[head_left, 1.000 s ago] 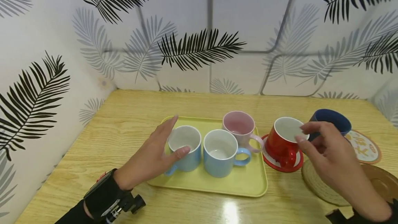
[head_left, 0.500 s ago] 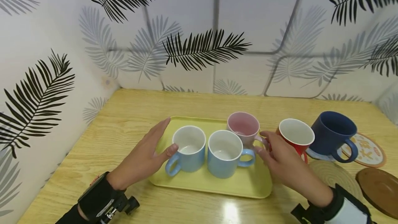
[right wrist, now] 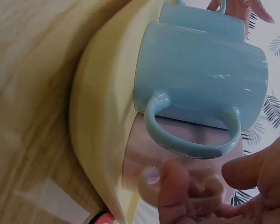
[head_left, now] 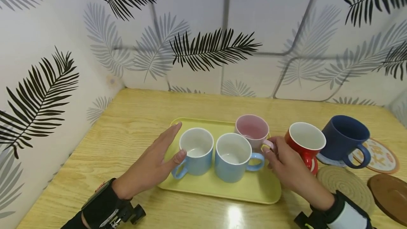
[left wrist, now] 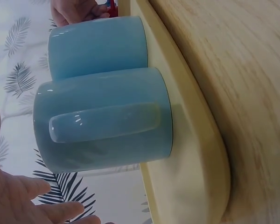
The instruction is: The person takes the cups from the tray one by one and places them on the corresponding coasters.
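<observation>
My right hand (head_left: 290, 165) is at the far right of the tray, its fingers curled round the handle of the pink mug (head_left: 251, 130). That mug stands upright in the tray's back right corner. Two light blue mugs with white insides also stand on the yellow tray (head_left: 219, 191): the left blue mug (head_left: 199, 163) and the right blue mug (head_left: 231, 169). My left hand (head_left: 151, 167) hovers with spread fingers beside the left blue mug and its handle (left wrist: 105, 122). In the right wrist view, fingers (right wrist: 173, 186) overlap the pink handle.
Right of the tray, a red mug (head_left: 313, 153) stands on a red-edged coaster, close to my right hand. Behind it is a navy mug (head_left: 338, 144). A printed round coaster (head_left: 381, 155), a woven coaster (head_left: 344, 186) and a brown saucer (head_left: 389, 193) lie further right.
My right hand has moved left from the red mug to the pink mug's handle and gripped it. My left hand stays near the left blue mug.
</observation>
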The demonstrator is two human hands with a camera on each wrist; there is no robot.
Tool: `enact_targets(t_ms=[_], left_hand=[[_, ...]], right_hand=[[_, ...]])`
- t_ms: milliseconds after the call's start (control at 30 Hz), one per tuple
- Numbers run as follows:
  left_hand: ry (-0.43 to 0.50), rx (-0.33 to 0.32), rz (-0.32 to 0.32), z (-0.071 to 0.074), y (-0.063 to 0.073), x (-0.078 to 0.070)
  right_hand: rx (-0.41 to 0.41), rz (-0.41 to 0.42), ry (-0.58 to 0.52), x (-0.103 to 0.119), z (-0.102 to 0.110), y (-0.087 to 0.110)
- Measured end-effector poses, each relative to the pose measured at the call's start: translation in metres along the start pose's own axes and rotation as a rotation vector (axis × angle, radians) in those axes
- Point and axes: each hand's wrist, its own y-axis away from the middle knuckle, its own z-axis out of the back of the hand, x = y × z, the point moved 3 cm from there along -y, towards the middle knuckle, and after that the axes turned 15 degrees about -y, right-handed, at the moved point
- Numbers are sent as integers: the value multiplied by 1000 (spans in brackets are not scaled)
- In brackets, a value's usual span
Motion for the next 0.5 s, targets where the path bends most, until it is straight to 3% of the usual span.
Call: enact_targets(t_ms=[233,500], left_hand=[[-4,-7,-12,-1,1,-3],[4,-5,-20,0,4,-6]], right_hand=[[9,-111,14,-3,-1,-3],[-9,-136,12,-5,-1,-3]])
